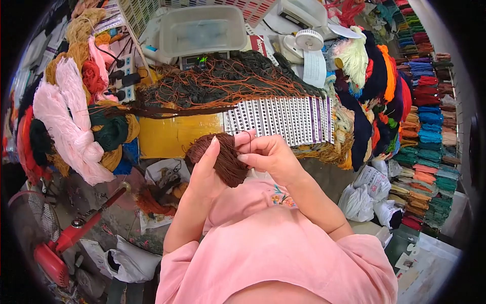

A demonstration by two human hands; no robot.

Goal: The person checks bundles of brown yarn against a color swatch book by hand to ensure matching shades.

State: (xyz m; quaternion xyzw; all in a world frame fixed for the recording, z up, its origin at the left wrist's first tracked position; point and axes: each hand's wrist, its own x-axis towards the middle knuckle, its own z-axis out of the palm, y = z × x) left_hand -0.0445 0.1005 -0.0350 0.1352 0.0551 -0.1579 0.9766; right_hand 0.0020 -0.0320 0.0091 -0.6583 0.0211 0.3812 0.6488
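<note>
A bundle of dark brown yarn (230,164) is held in front of my chest. My left hand (206,162) grips it from the left side, thumb pointing up along its face. At the bundle's right edge, my right hand (268,157) pinches a thin brown strand between thumb and fingers. Just beyond the hands lies a row of white cards with dark holes (276,121). A long hank of brown yarn (187,111) stretches across the table to the left of these cards, above a yellow taped surface (172,137).
Tangled dark green and rust yarn (233,78) covers the table's middle. Behind it a clear plastic tub (202,30) sits on a scale (195,62). Pink hanks (71,121) hang at left, a small fan (309,40) stands at the back, and coloured skeins (430,121) line the right.
</note>
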